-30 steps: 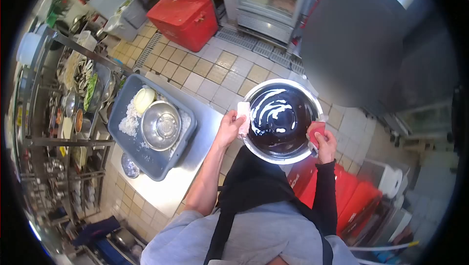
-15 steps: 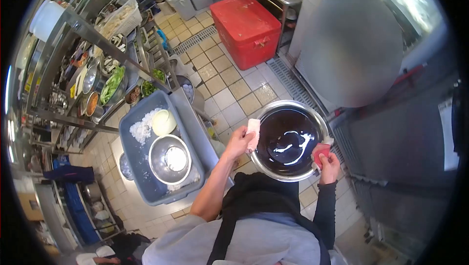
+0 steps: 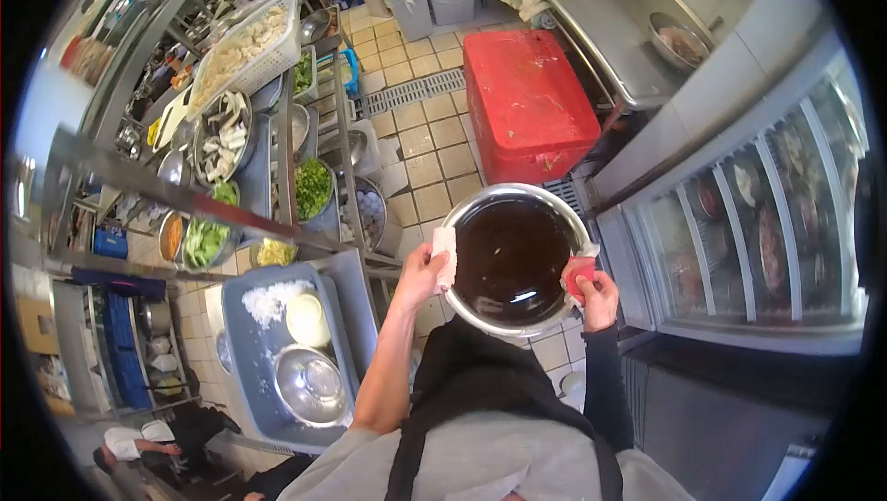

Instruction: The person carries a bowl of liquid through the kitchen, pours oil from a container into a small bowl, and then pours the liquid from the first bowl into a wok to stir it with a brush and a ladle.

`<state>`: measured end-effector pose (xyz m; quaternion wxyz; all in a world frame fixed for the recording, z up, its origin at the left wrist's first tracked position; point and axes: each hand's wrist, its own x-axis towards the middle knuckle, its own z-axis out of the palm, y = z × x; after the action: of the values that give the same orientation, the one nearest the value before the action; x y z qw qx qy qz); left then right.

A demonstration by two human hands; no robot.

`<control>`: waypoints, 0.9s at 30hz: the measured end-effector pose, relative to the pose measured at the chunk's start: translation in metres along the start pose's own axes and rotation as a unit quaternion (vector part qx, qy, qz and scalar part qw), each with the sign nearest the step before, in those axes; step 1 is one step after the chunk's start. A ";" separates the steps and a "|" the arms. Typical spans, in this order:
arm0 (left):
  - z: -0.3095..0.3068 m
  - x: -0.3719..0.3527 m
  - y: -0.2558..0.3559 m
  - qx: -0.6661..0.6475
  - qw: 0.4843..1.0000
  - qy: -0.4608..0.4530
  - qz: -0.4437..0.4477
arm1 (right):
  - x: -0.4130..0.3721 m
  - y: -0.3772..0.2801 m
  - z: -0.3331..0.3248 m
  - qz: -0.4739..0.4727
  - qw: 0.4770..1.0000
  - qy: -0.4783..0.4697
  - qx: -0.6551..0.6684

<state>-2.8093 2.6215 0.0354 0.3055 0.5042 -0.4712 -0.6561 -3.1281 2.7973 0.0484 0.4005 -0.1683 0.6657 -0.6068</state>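
A wide metal basin [image 3: 511,323] of dark liquid is held in front of my body. My left hand [image 3: 421,272] is closed on a folded white cloth [image 3: 444,259] against the basin's left rim. At the right rim, my right hand [image 3: 596,296] grips a red and white cloth [image 3: 579,276], its fingers wrapped round it. Both cloths lie between my fingers and the metal.
Left stands a grey-blue tub [image 3: 242,353] holding a metal bowl [image 3: 310,384], a pale container and white granules. A red cooler [image 3: 531,99] is ahead. Food shelves line the left, a fridge [image 3: 758,214] the right. Another person [image 3: 152,441] is at lower left.
The view has turned and moved forward along the aisle, with the cooler now nearer. The basin is still in both hands. The glass-fronted fridge shows more fully at the right.
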 end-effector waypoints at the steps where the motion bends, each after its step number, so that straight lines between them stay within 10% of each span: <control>1: -0.006 0.023 0.013 0.007 1.000 -0.001 -0.008 | 0.021 -0.010 0.018 0.003 1.000 -0.004 -0.015; 27: -0.145 0.683 0.289 -0.031 0.997 0.076 0.006 | 0.647 -0.187 0.449 -0.035 0.996 -0.082 -0.015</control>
<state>-2.9011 1.8711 0.0414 0.3598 0.5398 -0.4290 -0.6286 -3.2491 1.9973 0.0373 0.4293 -0.2466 0.6335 -0.5946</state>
